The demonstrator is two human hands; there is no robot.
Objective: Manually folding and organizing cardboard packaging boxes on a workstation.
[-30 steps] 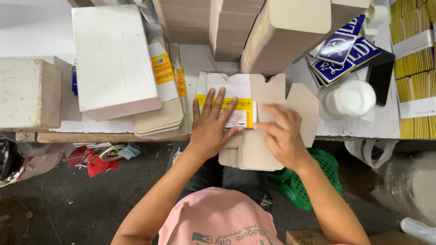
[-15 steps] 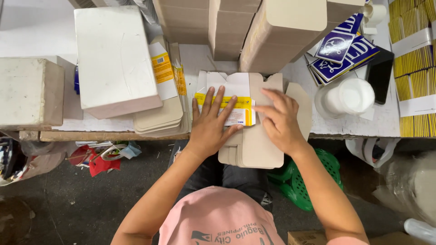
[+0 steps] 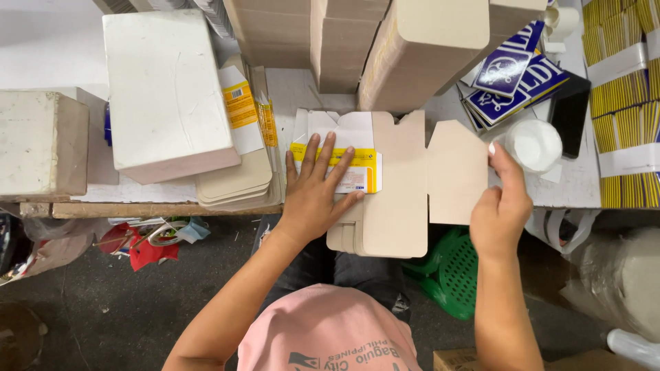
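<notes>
Cluttered white worktable (image 3: pixel 172 196) below me, stacked with blocks and cardboard. My left hand (image 3: pixel 313 196) lies flat, fingers spread, on the unfolded carton blank (image 3: pixel 402 185), pressing its yellow-and-white printed panel. My right hand (image 3: pixel 502 206) is off the blank's right flap, curled loosely with a finger on the white tub (image 3: pixel 536 145); I cannot tell its contents. Tan, die-cut, flaps splayed, overhanging the table edge
</notes>
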